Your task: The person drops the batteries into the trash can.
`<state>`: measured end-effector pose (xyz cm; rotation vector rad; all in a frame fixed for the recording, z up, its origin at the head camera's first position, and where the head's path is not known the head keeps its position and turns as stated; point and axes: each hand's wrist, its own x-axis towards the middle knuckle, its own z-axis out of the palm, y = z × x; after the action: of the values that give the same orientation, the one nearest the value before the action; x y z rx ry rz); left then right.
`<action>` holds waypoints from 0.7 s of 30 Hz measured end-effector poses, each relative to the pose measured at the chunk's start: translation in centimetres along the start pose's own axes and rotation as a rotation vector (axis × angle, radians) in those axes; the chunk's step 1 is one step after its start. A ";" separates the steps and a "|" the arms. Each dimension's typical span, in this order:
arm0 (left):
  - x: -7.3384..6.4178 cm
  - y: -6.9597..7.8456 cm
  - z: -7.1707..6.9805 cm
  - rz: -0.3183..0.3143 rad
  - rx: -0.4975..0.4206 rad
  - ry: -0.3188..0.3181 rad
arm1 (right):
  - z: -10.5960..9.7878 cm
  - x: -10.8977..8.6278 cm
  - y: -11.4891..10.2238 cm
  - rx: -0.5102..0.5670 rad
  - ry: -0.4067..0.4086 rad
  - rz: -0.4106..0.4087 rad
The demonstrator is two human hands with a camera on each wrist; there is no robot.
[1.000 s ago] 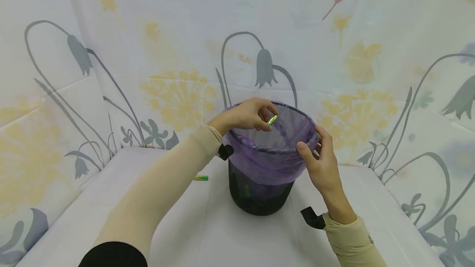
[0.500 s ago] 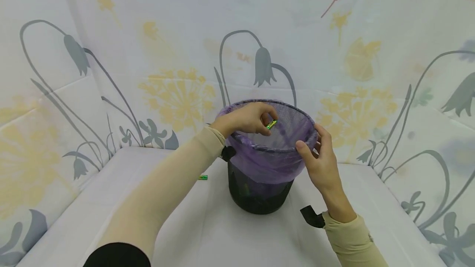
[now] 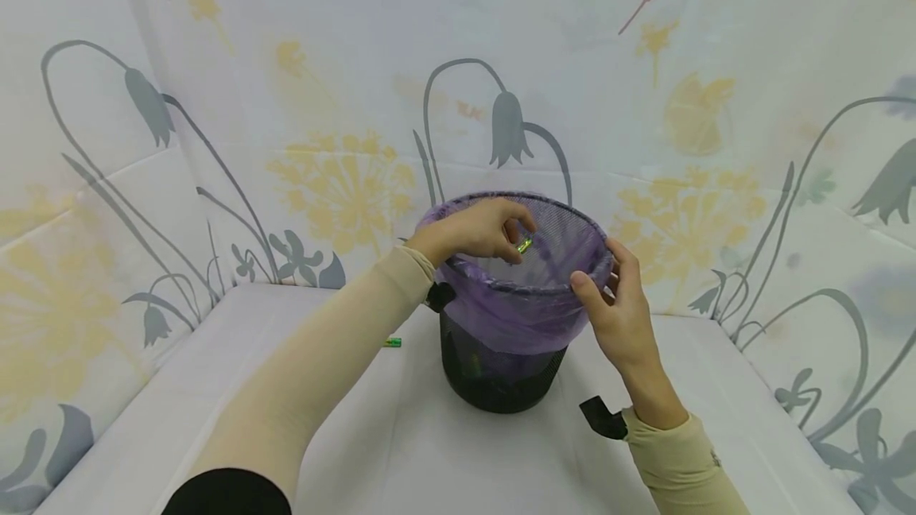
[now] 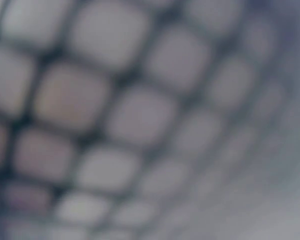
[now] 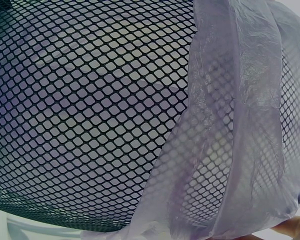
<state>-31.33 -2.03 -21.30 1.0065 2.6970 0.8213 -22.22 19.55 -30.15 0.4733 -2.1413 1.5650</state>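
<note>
My left hand [image 3: 483, 229] reaches over the rim of a black mesh wastebasket [image 3: 501, 388] in the head view. At its fingertips is a small green-and-yellow battery [image 3: 525, 245], partly hidden by the fingers. A thin purple bin liner [image 3: 522, 324] is folded over the rim. My right hand [image 3: 622, 324] grips the rim on the right, thumb outside and fingers partly hidden. The right wrist view shows the mesh wall [image 5: 100, 105] and liner [image 5: 215, 150] up close, with fingers [image 5: 295, 227] at the lower right corner. The left wrist view has only blurred mesh [image 4: 120, 105].
Another green battery [image 3: 391, 342] lies on the white tabletop [image 3: 429, 451], left of the wastebasket and partly covered by my left sleeve [image 3: 322, 356]. A flower-printed cloth [image 3: 343, 62] stands behind and at both sides.
My left hand has dipped slightly into the wastebasket's mouth. The battery has shifted a little lower at the fingertips and shows less of its length. The right hand keeps its hold.
</note>
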 end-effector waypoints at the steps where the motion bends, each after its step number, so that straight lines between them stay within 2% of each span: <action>1: 0.0 0.0 0.0 0.001 0.001 0.002 | 0.0 0.0 0.0 0.000 -0.001 -0.001; 13: 0.0 0.0 0.0 0.004 0.019 0.006 | 0.0 -0.1 -0.1 0.000 -0.006 0.002; 21: -0.3 -0.1 -0.7 0.087 -0.016 0.114 | 0.0 0.0 0.0 -0.005 -0.004 0.006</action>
<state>-31.33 -2.62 -20.75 1.1125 2.7527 0.9421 -22.26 19.55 -30.16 0.4687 -2.1508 1.5632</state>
